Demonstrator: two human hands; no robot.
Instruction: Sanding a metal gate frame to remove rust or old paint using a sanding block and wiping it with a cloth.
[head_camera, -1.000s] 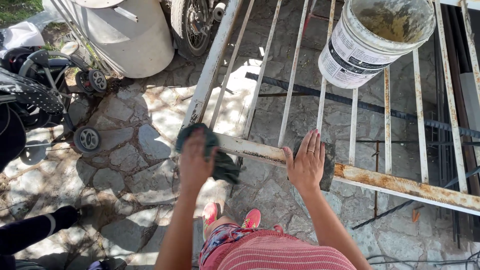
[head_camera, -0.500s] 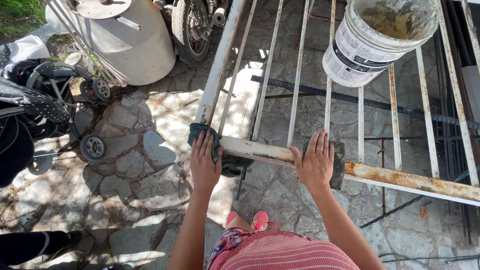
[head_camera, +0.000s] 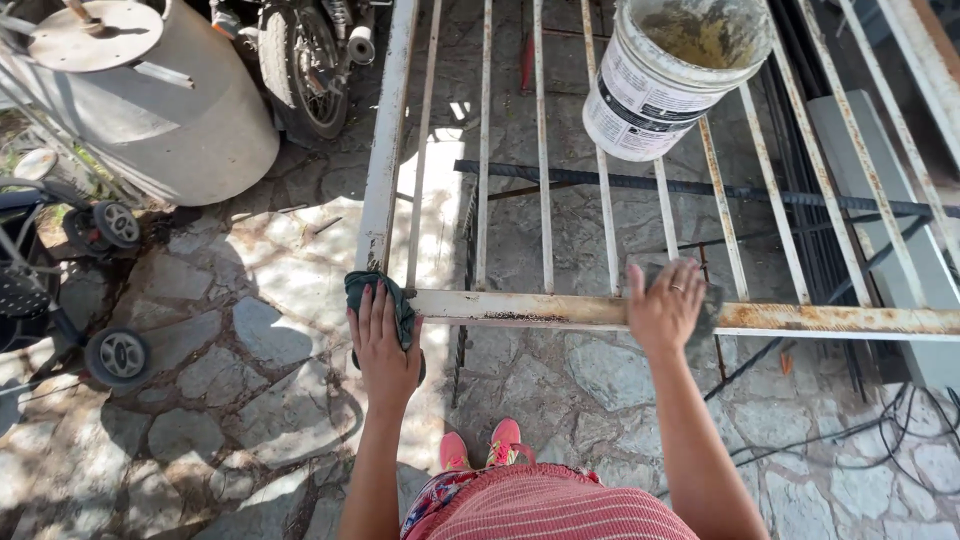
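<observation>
Rust runs along the near rail (head_camera: 560, 310) of a white metal gate (head_camera: 545, 200) lying flat over stone paving (head_camera: 250, 340), right in front of me. My left hand (head_camera: 383, 345) lies flat with fingers together, pressing a dark green cloth (head_camera: 372, 295) onto the gate's corner. My right hand (head_camera: 662, 305) is spread wide on a grey pad (head_camera: 708, 305) further along the same rail. I judge the rail between my 2 hands looks paler and cleaner, while the stretch right of my right hand is orange with rust, so much is left. A dirty white bucket (head_camera: 675, 75) stands on the bars beyond. The pad is mostly hidden under my palm, so I can't tell its kind. The gate's far end is cut off.
</observation>
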